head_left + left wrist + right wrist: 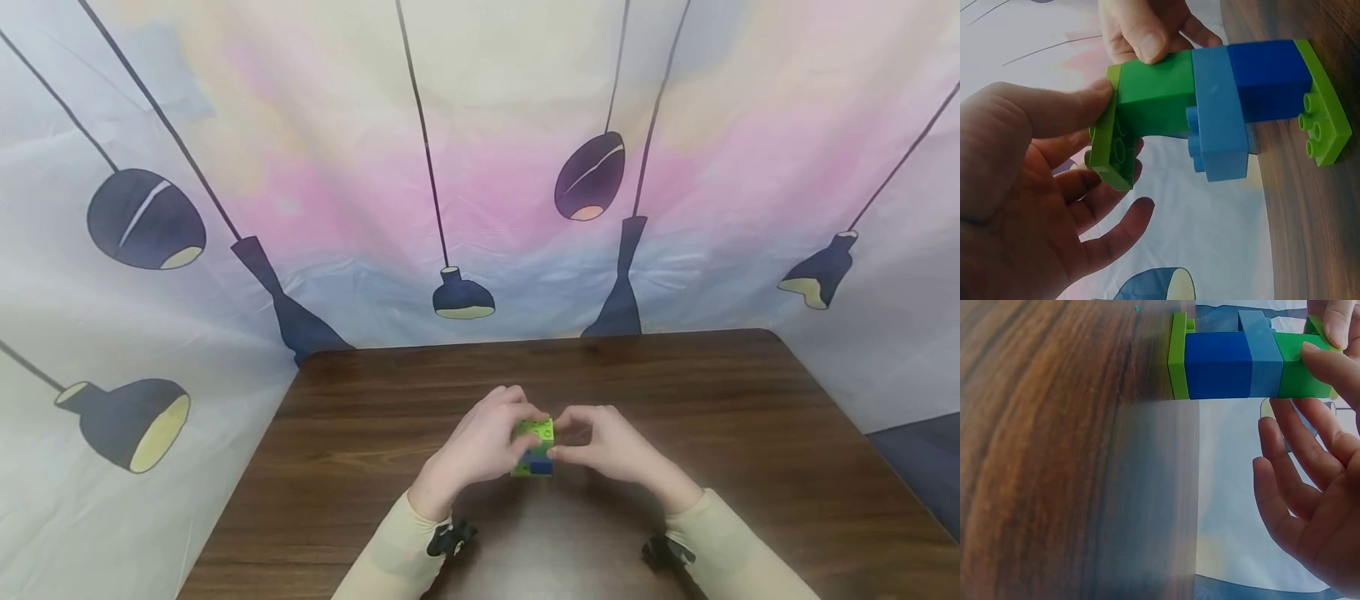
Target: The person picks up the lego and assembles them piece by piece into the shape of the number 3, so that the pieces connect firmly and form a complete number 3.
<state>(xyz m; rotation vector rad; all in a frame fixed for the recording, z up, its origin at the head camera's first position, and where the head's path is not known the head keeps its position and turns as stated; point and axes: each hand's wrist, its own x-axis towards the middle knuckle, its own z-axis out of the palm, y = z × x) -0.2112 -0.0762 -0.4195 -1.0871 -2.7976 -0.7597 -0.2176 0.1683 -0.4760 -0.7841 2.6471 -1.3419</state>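
Note:
A small tower of toy building bricks [541, 467] stands on the table between both hands. From the bottom up, the left wrist view shows a lime plate [1329, 125], a dark blue brick [1272, 78], a light blue brick [1219, 112] jutting sideways, a green brick [1157, 87] and another lime plate [1105, 153]. My left hand [483, 437] pinches the top lime plate, thumb on its edge. My right hand [1335, 506] holds the green brick just below, its thumb on one face and fingertips at the opposite one; its other fingers spread loosely.
The dark wooden table [360, 467] spreads around the tower. Behind it hangs a pastel cloth backdrop [510, 208] printed with dark lamps. Each wrist carries a black camera mount [450, 537] over a pale sleeve [397, 546].

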